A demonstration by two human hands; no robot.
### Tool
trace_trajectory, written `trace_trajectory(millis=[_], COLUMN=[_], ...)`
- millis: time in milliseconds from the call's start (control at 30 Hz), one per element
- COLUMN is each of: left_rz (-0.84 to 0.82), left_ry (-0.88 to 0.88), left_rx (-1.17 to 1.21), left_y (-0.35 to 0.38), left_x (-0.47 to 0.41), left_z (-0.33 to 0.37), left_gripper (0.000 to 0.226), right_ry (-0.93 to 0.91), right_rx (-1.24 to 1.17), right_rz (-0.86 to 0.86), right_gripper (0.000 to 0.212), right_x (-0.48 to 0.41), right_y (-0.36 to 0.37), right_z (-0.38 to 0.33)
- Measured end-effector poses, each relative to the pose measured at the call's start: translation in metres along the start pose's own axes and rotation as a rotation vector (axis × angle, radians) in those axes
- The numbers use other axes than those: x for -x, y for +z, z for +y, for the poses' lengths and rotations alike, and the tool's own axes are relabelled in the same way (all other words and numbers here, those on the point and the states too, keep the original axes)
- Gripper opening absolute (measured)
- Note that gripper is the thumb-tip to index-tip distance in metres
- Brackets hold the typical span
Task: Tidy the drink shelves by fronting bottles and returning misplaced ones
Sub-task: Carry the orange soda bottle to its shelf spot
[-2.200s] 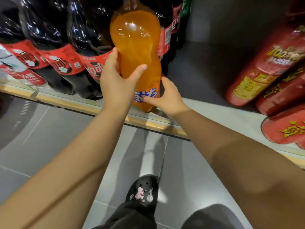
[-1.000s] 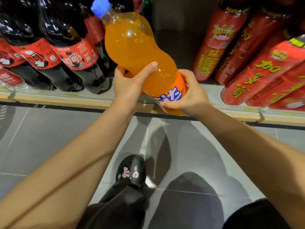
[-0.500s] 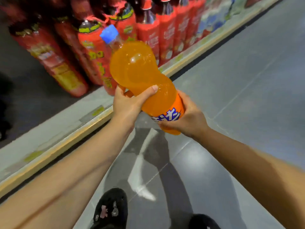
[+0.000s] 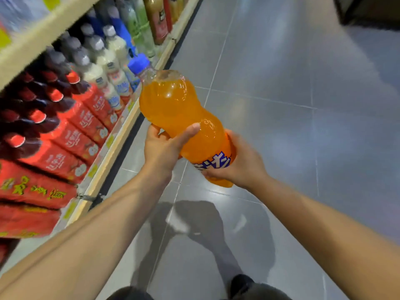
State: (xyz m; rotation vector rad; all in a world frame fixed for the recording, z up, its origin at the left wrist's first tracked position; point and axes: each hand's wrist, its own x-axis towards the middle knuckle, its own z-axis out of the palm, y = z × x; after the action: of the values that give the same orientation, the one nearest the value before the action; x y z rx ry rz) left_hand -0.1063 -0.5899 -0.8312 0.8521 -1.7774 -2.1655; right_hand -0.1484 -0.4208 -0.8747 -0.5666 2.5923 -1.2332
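**Head view: one orange bottle held in both hands over the aisle**

The orange bottle (image 4: 177, 118) sits tilted, its blue cap (image 4: 138, 63) pointing up and left toward the shelf (image 4: 112, 148). The left hand (image 4: 164, 148) wraps the narrow waist, thumb across the front. The right hand (image 4: 240, 165) cups the labelled base from below. The bottle hangs above the grey floor (image 4: 281, 105), just beside the shelf edge, not on it. The shelf carries red-labelled bottles (image 4: 73, 135), four red caps visible, then pale milky bottles (image 4: 108, 66) farther along; counts blur there.
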Motion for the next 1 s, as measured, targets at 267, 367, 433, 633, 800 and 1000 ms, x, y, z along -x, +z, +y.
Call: trace_trajectory(millis=[267,367,433,633,800,1000], left_rz=[-0.044,-0.054,-0.067,-0.07,-0.127,-0.165], left_ry=[-0.077,-0.075,-0.061,0.03,0.098,0.119], left_rx=[-0.098,-0.081,-0.067,0.029,0.075,0.045], left_y=[0.114,0.159,0.183,0.232,0.259,0.294], left_x=[0.027,0.032,0.033,0.007,-0.055,-0.141], left_z=[0.221,0.304,0.35,0.455,0.512,0.55], left_gripper=[0.071,0.068,0.069,0.051,0.053,0.058], right_ry=[0.147,0.161,0.153,0.081,0.045,0.069], right_rx=[-0.091,-0.111,-0.108,-0.003,0.056,0.085], right_rz=[-0.026,-0.003,0.016,0.039,0.13,0.184], right_gripper=[0.101,0.099,0.1,0.099,0.1,0.102], right_x=[-0.027,-0.045,-0.06,-0.13,-0.209,-0.295], right_y=[-0.2,-0.278,-0.322,-0.422,-0.45,-0.473], right_z=[-0.124,-0.17,-0.196,-0.265,-0.287,-0.287])
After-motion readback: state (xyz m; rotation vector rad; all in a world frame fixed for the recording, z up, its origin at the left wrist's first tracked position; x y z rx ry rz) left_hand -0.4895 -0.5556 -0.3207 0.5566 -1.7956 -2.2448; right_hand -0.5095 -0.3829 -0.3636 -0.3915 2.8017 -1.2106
